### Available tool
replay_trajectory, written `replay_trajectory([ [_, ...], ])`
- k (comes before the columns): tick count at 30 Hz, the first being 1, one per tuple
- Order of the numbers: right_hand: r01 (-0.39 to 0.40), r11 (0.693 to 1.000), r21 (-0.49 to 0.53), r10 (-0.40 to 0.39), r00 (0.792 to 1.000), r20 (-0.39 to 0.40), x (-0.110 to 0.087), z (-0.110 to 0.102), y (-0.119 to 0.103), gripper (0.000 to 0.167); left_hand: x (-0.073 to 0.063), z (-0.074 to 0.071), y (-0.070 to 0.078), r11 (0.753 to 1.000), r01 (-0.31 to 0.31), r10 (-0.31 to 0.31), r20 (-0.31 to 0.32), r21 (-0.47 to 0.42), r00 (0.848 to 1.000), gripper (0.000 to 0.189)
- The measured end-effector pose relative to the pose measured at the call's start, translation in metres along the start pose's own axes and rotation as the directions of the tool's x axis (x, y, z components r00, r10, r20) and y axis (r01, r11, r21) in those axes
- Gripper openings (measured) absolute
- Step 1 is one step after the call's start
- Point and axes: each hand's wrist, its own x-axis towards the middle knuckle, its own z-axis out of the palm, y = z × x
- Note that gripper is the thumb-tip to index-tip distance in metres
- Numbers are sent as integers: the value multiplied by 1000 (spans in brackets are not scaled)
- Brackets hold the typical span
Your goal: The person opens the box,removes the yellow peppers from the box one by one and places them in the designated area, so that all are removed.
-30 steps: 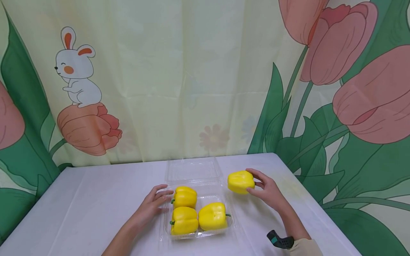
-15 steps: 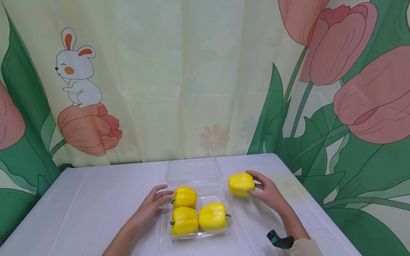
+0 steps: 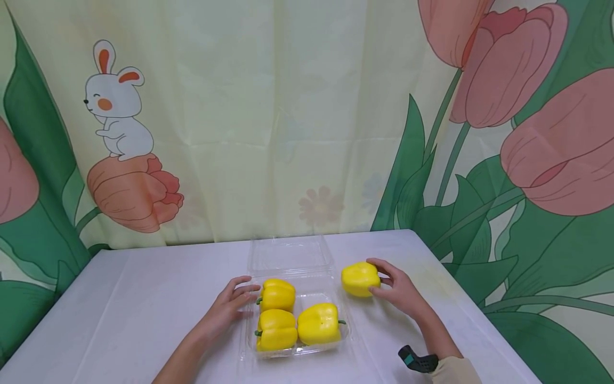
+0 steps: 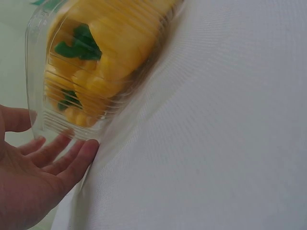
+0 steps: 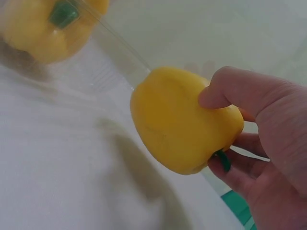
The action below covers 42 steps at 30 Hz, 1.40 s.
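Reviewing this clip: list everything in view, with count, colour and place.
Peppers in container: three, yellow with green stems, two along the left side, one front right
Held pepper: one, yellow, right of the container
Container: one, clear, on the table
Lid: one, clear, open behind it
Table: one, white-covered, below
Curtain: one, pale yellow with printed rabbit and tulips, behind
Wrist device: one, black, right wrist
Sleeve: one, beige, right forearm
Left hand: one, at the container's left edge
Right hand: one, holding a pepper
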Motion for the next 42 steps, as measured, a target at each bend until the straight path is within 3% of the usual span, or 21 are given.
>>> replay_trajectory([
  [14, 8, 1000, -2, -8, 999, 48, -1, 5, 5, 63, -1, -2, -1, 999, -29, 30, 27, -15, 999, 49],
  [42, -29, 999, 32, 26, 995, 96, -2, 10, 4, 70, 0, -1, -2, 1000, -1, 1, 13, -3, 1000, 51],
])
